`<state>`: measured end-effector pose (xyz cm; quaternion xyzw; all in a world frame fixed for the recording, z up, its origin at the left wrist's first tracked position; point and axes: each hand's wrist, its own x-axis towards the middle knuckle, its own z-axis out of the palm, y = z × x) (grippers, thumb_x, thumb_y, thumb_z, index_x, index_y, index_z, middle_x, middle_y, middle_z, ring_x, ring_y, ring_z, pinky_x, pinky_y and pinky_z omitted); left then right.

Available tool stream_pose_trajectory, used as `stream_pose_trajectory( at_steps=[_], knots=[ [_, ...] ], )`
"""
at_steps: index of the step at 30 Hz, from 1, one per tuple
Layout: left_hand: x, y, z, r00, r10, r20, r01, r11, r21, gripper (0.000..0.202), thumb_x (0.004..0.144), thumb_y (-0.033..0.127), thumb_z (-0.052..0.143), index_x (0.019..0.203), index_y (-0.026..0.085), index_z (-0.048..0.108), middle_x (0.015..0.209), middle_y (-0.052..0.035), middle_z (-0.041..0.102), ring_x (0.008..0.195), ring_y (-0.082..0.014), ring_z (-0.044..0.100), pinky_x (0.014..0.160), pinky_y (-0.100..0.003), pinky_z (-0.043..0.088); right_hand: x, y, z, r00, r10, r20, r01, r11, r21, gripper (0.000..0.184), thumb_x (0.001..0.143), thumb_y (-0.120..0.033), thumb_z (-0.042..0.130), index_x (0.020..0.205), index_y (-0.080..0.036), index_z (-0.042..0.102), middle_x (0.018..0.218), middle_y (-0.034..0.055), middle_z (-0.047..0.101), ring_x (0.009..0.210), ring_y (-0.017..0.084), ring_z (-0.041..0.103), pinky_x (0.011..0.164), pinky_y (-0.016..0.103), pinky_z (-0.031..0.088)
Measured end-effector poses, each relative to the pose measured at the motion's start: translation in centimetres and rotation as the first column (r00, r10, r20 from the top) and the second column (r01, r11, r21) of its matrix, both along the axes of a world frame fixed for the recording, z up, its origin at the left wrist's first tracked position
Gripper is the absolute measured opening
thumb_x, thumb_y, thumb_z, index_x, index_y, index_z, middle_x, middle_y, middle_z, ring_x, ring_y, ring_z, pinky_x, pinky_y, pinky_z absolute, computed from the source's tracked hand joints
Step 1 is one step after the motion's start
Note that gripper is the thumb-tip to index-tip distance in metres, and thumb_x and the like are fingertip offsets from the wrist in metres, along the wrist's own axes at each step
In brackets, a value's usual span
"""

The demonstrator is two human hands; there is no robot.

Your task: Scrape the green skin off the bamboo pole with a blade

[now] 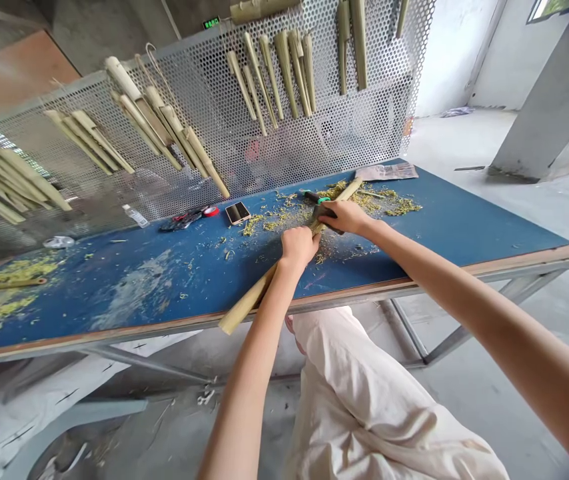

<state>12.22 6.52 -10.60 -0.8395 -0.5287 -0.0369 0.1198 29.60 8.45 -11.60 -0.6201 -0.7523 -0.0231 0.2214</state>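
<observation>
A bamboo pole (248, 301) lies slantwise over the blue workbench (464, 213), its near end jutting past the front edge. My left hand (298, 247) is closed around the pole near its middle. Just farther along, my right hand (347, 217) presses a dark grey, sheet-like piece (320, 212) against the bamboo; its exact kind is unclear. Beyond the right hand, the far part of the pole (349, 189) shows. A black and green tool handle (314, 197) lies beside it, partly hidden.
Yellow-green shavings (399, 203) surround the pole. Leftward are a phone (237, 213), a red tape roll (211, 211) and a small bottle (135, 215). Bamboo pieces (284, 73) hang on the perforated metal panel (264, 153) behind. A flat paper-like packet (389, 172) lies at the back.
</observation>
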Motion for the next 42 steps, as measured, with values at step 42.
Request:
stream_pose_trajectory(
  at_steps=[42],
  knots=[
    [0.0,-0.2,0.3,1.0,-0.007,0.012,0.008,1.0,-0.014,0.05,0.102,0.047,0.047,0.11,0.006,0.073,0.105,-0.0237,0.073,0.099,-0.0313,0.072,0.079,-0.034,0.05,2.3,1.4,-0.5,0.961,-0.249,-0.117,0.249,0.968,-0.014,0.041,0.093,-0.045,0.06,0.121,-0.016,0.068,0.108,0.0158,0.074,0.092,0.03,0.067,0.072,0.032,0.048]
  ],
)
